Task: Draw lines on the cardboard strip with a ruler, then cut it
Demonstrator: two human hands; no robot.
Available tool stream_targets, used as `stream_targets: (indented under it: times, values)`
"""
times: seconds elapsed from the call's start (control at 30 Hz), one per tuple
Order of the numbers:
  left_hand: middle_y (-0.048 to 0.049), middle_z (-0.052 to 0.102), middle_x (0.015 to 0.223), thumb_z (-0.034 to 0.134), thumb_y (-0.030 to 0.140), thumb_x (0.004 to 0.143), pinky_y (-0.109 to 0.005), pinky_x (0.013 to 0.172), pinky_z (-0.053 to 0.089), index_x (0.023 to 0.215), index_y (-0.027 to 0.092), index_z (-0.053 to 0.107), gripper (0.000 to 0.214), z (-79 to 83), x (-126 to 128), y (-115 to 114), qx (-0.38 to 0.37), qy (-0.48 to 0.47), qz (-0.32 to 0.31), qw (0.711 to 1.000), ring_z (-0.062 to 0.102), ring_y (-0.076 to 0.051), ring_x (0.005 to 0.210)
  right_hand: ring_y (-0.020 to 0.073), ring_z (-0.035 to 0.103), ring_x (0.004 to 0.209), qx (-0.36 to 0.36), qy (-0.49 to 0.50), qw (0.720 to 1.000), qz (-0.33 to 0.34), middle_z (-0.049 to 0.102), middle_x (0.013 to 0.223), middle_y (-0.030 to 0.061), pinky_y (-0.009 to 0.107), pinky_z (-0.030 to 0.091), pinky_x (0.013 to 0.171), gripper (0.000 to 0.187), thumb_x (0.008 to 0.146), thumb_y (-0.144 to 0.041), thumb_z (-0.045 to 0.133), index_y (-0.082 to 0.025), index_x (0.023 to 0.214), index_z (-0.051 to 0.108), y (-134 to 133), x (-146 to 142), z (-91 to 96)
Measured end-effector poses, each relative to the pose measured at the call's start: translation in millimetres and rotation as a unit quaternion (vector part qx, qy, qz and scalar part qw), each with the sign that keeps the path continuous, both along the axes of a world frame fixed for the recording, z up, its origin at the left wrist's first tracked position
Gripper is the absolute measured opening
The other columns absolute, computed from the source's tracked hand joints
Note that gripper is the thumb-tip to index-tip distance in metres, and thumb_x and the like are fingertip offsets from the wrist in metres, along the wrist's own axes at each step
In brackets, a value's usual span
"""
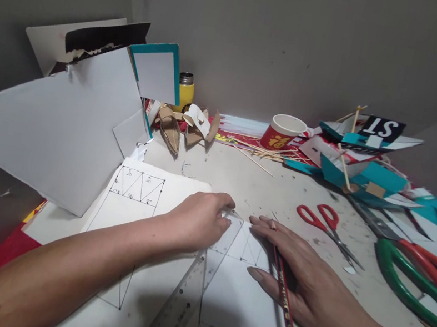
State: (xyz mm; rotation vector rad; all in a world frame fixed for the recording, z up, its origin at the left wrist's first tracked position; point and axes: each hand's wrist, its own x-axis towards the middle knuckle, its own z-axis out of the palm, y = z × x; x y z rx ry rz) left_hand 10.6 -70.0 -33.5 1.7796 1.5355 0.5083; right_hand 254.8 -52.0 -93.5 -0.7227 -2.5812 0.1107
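My left hand [204,220] is closed, with thumb and forefinger at the upper end of a clear plastic ruler [178,308]. The ruler slants over a white paper sheet [238,302] that bears ruled pencil lines and triangles. My right hand [303,280] lies over the right side of that sheet, fingers stretched forward. A red and black pencil [283,299] is tucked in this hand, its point beside the forefinger and its back end toward me. Under my left forearm lies a larger drawing sheet [133,216] with inked triangles and handwritten numbers.
Red-handled scissors [329,228] and large green-and-red-handled shears [399,263] lie to the right. Behind are a red mug [283,132], thin wooden sticks [266,155], a yellow bottle [185,93] and teal card models [368,178]. A big white board [60,124] stands at the left.
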Motion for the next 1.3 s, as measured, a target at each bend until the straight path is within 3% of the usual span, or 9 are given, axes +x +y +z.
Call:
stream_targets:
  times: [0.5,0.67,0.8,1.03,1.3]
  values:
    - [-0.0195,0.073,0.123,0.055,0.019,0.092,-0.042,0.092,0.052,0.133,0.012,0.064,0.043,1.1,5.2,-5.8,-0.008,0.049,-0.024,0.998,0.068,-0.032,0.110,0.0398,0.062,0.127,-0.013,0.004,1.000,-0.010,0.065,0.136,0.0186,0.059,0.060,0.096,0.055,0.098,-0.047,0.054,-0.022,0.147,0.044,0.1,3.0,-7.4]
    - [-0.0149,0.076,0.116,0.056,0.018,0.090,-0.037,0.089,0.052,0.129,0.014,0.067,0.041,2.4,1.8,-4.4,0.001,0.033,-0.020,0.999,0.069,-0.027,0.102,0.0383,0.060,0.130,-0.037,0.008,0.999,-0.009,0.064,0.137,0.0182,0.059,0.057,0.099,0.055,0.097,-0.044,0.059,-0.022,0.145,0.046,-0.4,2.6,-3.5]
    - [-0.0145,0.076,0.100,0.052,0.017,0.089,-0.037,0.077,0.050,0.126,0.011,0.067,0.040,4.1,-2.9,0.5,0.013,0.007,-0.010,1.000,0.068,-0.025,0.083,0.0368,0.058,0.133,-0.059,0.011,0.998,0.005,0.062,0.141,0.0202,0.060,0.054,0.103,0.058,0.096,-0.043,0.062,-0.022,0.146,0.043,-2.8,0.3,7.0]
    - [0.0045,0.055,0.064,0.060,0.032,0.087,-0.029,0.058,0.037,0.116,0.018,0.068,0.034,9.6,-20.0,19.7,-0.060,-0.052,-0.016,0.997,0.049,-0.015,0.058,0.0381,0.052,0.137,-0.100,0.012,0.995,-0.001,0.058,0.144,0.0230,0.061,0.048,0.109,0.058,0.096,-0.050,0.061,-0.015,0.140,0.047,0.8,0.5,10.0]
    - [0.0061,0.048,0.061,0.060,0.033,0.085,-0.029,0.053,0.032,0.114,0.018,0.066,0.033,7.3,-20.3,20.7,-0.085,-0.080,-0.023,0.993,0.040,-0.014,0.053,0.0387,0.052,0.136,-0.103,0.012,0.995,0.007,0.058,0.144,0.0233,0.061,0.047,0.108,0.057,0.096,-0.048,0.062,-0.014,0.139,0.047,0.3,1.0,11.6]
